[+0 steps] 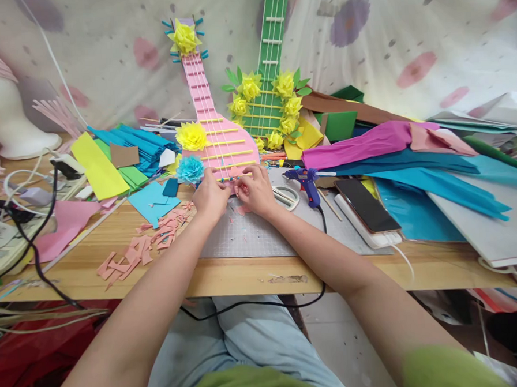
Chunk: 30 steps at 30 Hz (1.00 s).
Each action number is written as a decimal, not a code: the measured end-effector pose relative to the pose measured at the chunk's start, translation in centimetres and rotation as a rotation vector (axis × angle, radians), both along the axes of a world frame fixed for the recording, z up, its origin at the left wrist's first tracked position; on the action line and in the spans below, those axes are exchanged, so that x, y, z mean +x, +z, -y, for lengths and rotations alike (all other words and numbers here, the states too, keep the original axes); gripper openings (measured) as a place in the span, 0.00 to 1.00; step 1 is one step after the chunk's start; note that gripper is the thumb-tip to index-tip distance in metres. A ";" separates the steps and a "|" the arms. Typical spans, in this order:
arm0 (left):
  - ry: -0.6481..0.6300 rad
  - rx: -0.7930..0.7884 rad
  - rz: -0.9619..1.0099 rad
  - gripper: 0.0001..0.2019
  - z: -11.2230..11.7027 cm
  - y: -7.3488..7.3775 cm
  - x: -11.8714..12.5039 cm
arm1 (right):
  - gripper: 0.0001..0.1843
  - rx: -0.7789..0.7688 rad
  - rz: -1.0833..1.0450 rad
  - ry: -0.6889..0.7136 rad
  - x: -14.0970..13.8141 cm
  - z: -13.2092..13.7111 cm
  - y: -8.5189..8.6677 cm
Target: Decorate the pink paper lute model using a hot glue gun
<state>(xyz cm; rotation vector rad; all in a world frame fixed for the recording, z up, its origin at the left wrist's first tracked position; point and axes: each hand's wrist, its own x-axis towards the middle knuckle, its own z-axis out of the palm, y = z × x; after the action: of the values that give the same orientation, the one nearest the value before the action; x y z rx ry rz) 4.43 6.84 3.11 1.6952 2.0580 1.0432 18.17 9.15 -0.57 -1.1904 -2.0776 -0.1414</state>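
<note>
A pink paper guitar (228, 146) leans upright against the backdrop, with yellow strips across its body, white strings and paper flowers. Both hands are at its lower edge. My left hand (210, 195) has its fingers pinched together there, just below the blue paper flower (190, 169). My right hand (255, 189) bends over the edge close beside it, thumb and fingers drawn together. Whatever lies between the fingertips is too small or hidden to make out. A yellow paper flower (192, 136) sits on the guitar's left side, and another yellow flower (185, 37) on its head.
A blue glue gun (307, 182) lies right of my hands, its black cable crossing the table edge. Scissors (287, 196) rest on the grey cutting mat (252, 237). Pink paper scraps (132, 255) lie left. A green paper guitar (264, 95) stands behind; a phone (367, 205) lies right.
</note>
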 end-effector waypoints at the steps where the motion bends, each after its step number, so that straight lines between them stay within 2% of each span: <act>1: 0.000 -0.005 -0.019 0.22 -0.1 0.0 0.1 | 0.07 0.000 0.000 0.000 0.0 0.0 0.0; 12: 0.075 -0.169 -0.283 0.22 -0.3 0.2 1.3 | 0.05 0.022 -0.010 0.011 0.0 -0.1 -0.1; 21: 0.108 -0.180 -0.260 0.22 -0.6 0.2 1.3 | 0.05 -0.028 -0.002 0.031 0.0 -0.3 -0.1; 30: 0.121 -0.210 -0.203 0.20 -0.5 0.6 1.1 | 0.05 0.031 -0.013 0.038 0.1 -0.4 -0.3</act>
<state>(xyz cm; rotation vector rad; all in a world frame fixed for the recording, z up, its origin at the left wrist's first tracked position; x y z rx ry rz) 5.49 7.37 3.67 1.6456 2.3286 0.6807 18.25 9.56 -0.90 -1.1291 -2.0784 -0.1473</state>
